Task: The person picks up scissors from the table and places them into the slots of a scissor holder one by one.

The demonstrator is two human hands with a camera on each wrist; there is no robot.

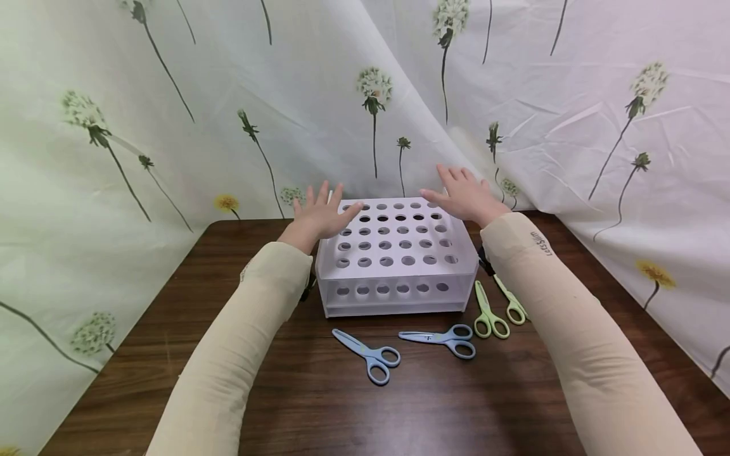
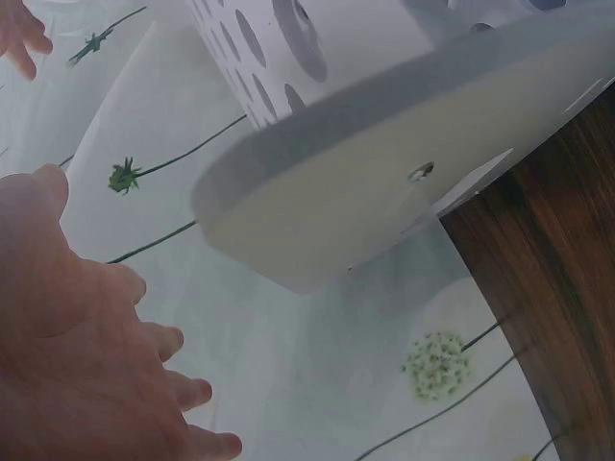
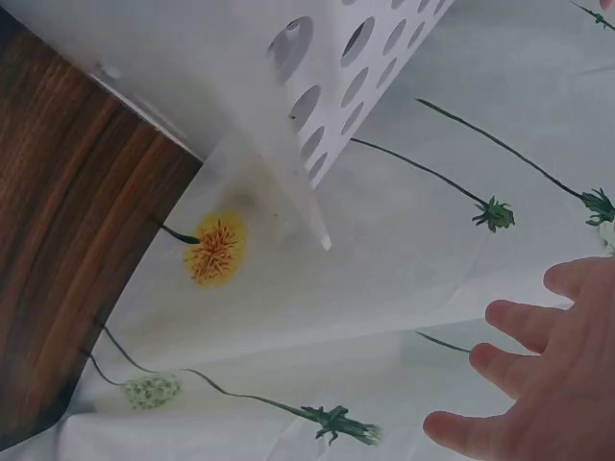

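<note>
Going left to right, we've got the left hand (image 1: 319, 220) raised, fingers straight and spread apart; in the left wrist view we see a gap between it and the rack. Nearer to us than that hand, a pair of light blue scissors (image 1: 362, 349) lies on the dark wood table (image 1: 319, 405). The white tube rack (image 1: 397, 271), the one with rows of round holes, sits between the two hands. A second blue pair (image 1: 433, 337) lies on the near side of the right hand (image 1: 467, 198), whose fingers we also see apart. Lastly, two green scissors (image 1: 485, 305) lie near its sleeve (image 1: 536, 278).
</note>
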